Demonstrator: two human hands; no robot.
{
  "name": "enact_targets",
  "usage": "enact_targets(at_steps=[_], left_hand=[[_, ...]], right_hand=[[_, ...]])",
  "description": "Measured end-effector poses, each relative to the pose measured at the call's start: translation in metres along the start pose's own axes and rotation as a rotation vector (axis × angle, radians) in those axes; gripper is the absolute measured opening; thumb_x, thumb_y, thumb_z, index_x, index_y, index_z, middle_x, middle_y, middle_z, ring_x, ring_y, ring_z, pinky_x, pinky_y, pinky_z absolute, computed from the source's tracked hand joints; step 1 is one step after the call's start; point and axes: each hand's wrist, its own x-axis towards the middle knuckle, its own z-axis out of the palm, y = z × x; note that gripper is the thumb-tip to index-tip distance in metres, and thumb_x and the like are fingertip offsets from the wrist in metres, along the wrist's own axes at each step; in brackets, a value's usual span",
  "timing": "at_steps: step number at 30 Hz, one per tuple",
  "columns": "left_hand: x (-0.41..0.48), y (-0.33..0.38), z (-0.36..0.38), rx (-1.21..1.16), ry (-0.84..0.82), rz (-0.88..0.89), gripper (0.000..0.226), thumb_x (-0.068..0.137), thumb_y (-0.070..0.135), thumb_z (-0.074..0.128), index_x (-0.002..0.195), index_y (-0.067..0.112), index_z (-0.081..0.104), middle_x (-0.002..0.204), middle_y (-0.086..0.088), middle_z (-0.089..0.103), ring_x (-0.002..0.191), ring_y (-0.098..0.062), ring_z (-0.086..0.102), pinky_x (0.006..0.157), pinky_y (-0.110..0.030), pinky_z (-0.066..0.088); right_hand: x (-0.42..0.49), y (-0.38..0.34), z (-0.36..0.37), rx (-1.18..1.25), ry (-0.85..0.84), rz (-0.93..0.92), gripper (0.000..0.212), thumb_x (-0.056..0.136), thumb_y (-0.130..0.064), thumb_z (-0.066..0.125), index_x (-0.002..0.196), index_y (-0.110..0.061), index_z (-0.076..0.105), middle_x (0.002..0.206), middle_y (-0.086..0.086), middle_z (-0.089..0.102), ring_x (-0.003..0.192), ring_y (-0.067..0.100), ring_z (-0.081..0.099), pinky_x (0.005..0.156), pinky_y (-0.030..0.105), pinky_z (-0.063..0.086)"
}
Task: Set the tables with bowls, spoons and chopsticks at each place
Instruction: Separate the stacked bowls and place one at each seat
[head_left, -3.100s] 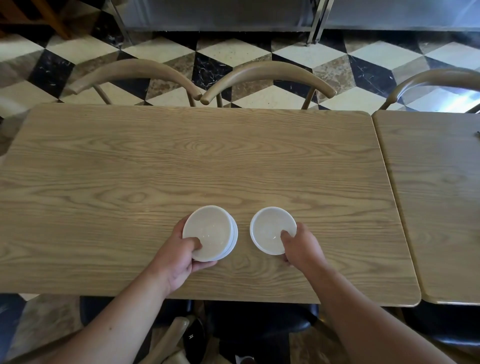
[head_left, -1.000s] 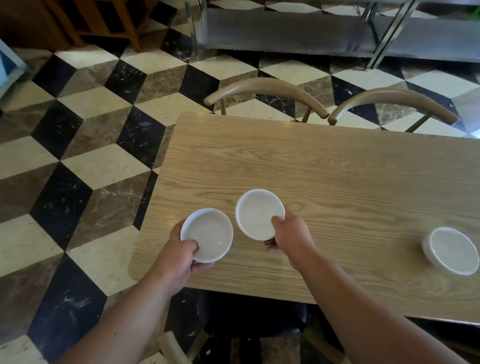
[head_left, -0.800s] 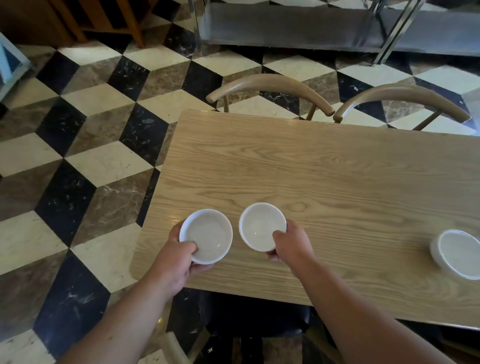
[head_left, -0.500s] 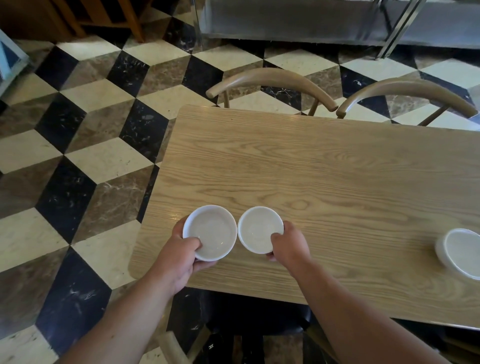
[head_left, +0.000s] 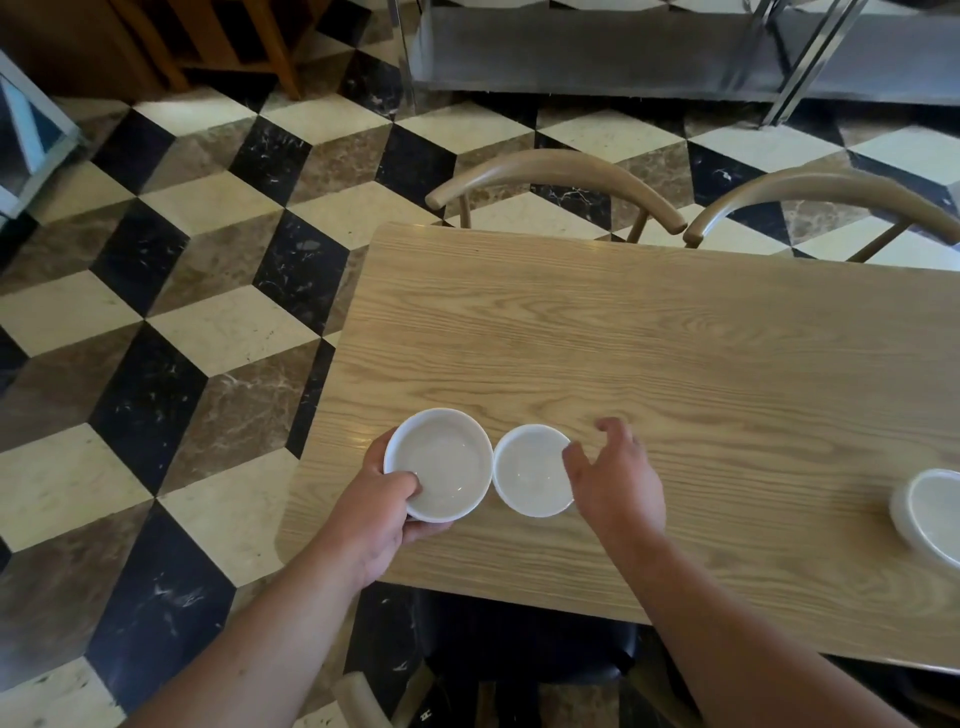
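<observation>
Two white bowls sit side by side near the front left of the wooden table (head_left: 649, 332). My left hand (head_left: 376, 512) grips the larger left bowl (head_left: 441, 460), thumb inside the rim and fingers under it. The smaller bowl (head_left: 527, 470) stands on the table just to its right. My right hand (head_left: 613, 480) hovers beside that bowl with fingers spread and loose, holding nothing. A third white bowl (head_left: 930, 512) rests at the table's right, cut off by the frame edge.
Two curved wooden chair backs (head_left: 556, 179) (head_left: 826, 195) stand at the table's far side. A dark seat (head_left: 519, 644) is tucked under the near edge. Checkered tile floor (head_left: 156, 332) lies to the left, and a metal rack (head_left: 623, 47) stands at the back.
My right hand has let go of the smaller bowl, which now rests on the table, and its fingers have spread open. My left hand still holds its bowl in the same place.
</observation>
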Motion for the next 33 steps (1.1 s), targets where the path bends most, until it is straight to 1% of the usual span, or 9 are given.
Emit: enact_targets(at_steps=[3,7,11,14,17,22,25,29,33], left_hand=[[-0.005,0.017,-0.001,0.010,-0.027,0.018,0.065,0.098,-0.007,0.042,0.141,0.041,0.052,0.138,-0.010,0.055,0.115,-0.039,0.069,0.079,-0.054,0.067],[-0.009,0.045,-0.014,0.010,-0.101,0.040,0.058,0.100,0.000,0.044,0.138,0.042,0.054,0.140,-0.015,0.055,0.119,-0.042,0.069,0.080,-0.053,0.067],[-0.008,0.079,-0.055,0.037,-0.181,0.070,0.044,0.103,0.013,0.053,0.136,0.042,0.057,0.139,-0.014,0.060,0.116,-0.039,0.072,0.079,-0.049,0.067],[-0.002,0.106,-0.108,0.083,-0.254,0.120,0.025,0.109,0.045,0.051,0.132,0.040,0.059,0.135,-0.009,0.066,0.110,-0.030,0.077,0.084,-0.049,0.067],[0.005,0.137,-0.177,0.111,-0.279,0.138,0.049,0.104,0.070,0.040,0.135,0.039,0.061,0.130,-0.009,0.071,0.108,-0.025,0.078,0.090,-0.052,0.066],[0.001,0.211,-0.292,0.159,-0.246,0.176,0.053,0.105,0.070,0.032,0.134,0.037,0.062,0.126,-0.010,0.069,0.103,-0.024,0.078,0.078,-0.039,0.067],[0.003,0.258,-0.341,0.158,-0.255,0.197,0.046,0.106,0.067,0.034,0.129,0.041,0.064,0.130,-0.009,0.065,0.112,-0.026,0.074,0.089,-0.046,0.067],[0.024,0.306,-0.364,0.159,-0.217,0.211,0.048,0.103,0.071,0.044,0.128,0.039,0.069,0.132,-0.010,0.065,0.115,-0.029,0.073,0.089,-0.049,0.067],[0.062,0.347,-0.351,0.136,-0.197,0.155,0.048,0.102,0.069,0.050,0.123,0.031,0.071,0.133,-0.014,0.064,0.115,-0.034,0.073,0.084,-0.050,0.067]], right_hand=[[-0.008,-0.041,-0.015,0.121,-0.050,-0.163,0.039,0.098,-0.049,0.058,0.130,-0.027,0.063,0.090,-0.004,0.069,0.082,0.020,0.067,0.071,0.034,0.049],[-0.034,-0.110,0.002,0.168,-0.397,-0.197,0.037,0.094,-0.063,0.059,0.125,-0.045,0.055,0.094,-0.010,0.070,0.080,0.020,0.074,0.071,0.047,0.065],[-0.058,-0.168,0.024,0.166,-0.365,-0.145,0.026,0.102,-0.029,0.049,0.126,-0.033,0.056,0.099,-0.004,0.071,0.067,0.027,0.076,0.060,0.036,0.063],[-0.077,-0.217,0.047,0.173,-0.330,-0.109,0.032,0.102,-0.019,0.043,0.127,-0.029,0.059,0.097,-0.008,0.068,0.055,0.021,0.074,0.050,0.026,0.057],[-0.100,-0.277,0.080,0.229,-0.302,-0.063,0.038,0.102,-0.017,0.044,0.136,-0.024,0.060,0.108,0.001,0.069,0.065,0.026,0.078,0.051,0.036,0.063],[-0.143,-0.397,0.131,0.249,-0.327,-0.049,0.039,0.109,-0.021,0.045,0.148,-0.023,0.051,0.123,0.010,0.062,0.083,0.027,0.074,0.060,0.036,0.067],[-0.156,-0.457,0.148,0.301,-0.339,-0.057,0.040,0.111,-0.022,0.049,0.151,-0.024,0.048,0.128,0.007,0.059,0.091,0.028,0.074,0.066,0.037,0.069],[-0.144,-0.503,0.154,0.347,-0.289,-0.083,0.041,0.110,-0.021,0.047,0.151,-0.025,0.048,0.124,0.005,0.059,0.082,0.025,0.076,0.071,0.043,0.069],[-0.105,-0.527,0.152,0.281,-0.254,-0.115,0.042,0.108,-0.015,0.052,0.150,-0.018,0.048,0.129,0.009,0.060,0.096,0.031,0.076,0.076,0.044,0.068]])
